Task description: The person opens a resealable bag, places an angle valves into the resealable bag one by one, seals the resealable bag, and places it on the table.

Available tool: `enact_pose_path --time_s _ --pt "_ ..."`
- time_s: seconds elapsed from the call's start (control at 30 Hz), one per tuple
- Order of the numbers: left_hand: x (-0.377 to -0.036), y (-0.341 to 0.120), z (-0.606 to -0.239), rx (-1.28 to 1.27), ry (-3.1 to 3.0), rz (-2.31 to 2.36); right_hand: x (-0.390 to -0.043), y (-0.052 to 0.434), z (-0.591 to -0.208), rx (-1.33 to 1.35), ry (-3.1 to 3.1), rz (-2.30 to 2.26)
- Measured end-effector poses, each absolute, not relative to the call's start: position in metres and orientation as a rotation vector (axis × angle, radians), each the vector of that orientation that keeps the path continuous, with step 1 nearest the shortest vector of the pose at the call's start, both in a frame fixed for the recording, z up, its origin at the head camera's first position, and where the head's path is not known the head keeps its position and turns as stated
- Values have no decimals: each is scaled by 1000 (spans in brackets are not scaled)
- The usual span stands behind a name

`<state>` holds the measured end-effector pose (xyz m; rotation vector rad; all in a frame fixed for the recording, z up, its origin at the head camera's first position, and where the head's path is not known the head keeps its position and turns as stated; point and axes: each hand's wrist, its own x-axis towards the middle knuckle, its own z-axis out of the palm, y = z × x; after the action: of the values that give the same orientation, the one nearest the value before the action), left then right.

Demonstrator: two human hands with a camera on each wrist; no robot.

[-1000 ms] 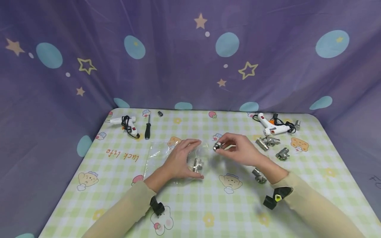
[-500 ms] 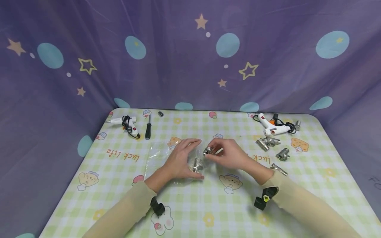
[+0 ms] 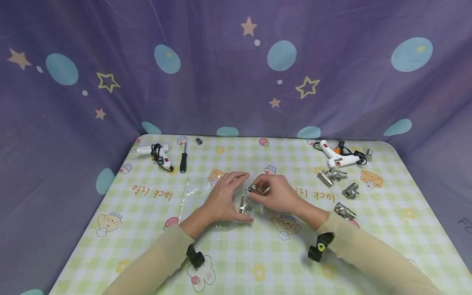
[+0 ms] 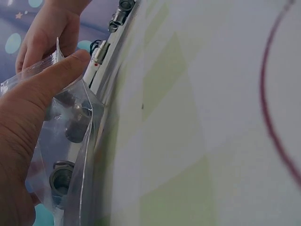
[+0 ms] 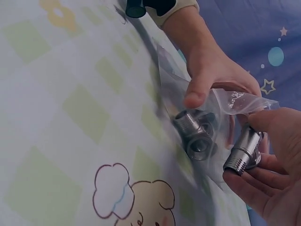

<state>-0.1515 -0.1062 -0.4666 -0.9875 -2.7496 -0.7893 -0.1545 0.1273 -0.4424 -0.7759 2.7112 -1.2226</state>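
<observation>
This is looking like a makeshift craft or recording corner at home rather than a real workshop: a table is wearing a green checked cloth with cartoon bears, and purple star-printed curtains are hanging close behind and beside the table. Two white glue guns are lying at the far corners of the table, a screwdriver is resting near its far left corner, and loose metal pipe fittings are sitting toward its right side.

Only readable text is the orange "luck life" print on the green-and-white checked tablecloth, twice, either side of the hands, upside down.
</observation>
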Motion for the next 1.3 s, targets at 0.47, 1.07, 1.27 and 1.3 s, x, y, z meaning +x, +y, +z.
enact_pose_path --time_s 0.47,1.07,1.27,1.3 --pt "-151 -105 -470 -987 -2737 -783 -156 118 -446 -740 2729 -1255" --pt "-152 -105 -470 -987 -2738 -782 -157 125 -449 -681 2506 -1459" --pt "-152 -106 -469 -982 -2742 -772 -160 139 -444 -702 2525 -1459" --pt "-152 -106 -469 -981 -2741 -771 -161 143 -444 -708 2531 -1464"
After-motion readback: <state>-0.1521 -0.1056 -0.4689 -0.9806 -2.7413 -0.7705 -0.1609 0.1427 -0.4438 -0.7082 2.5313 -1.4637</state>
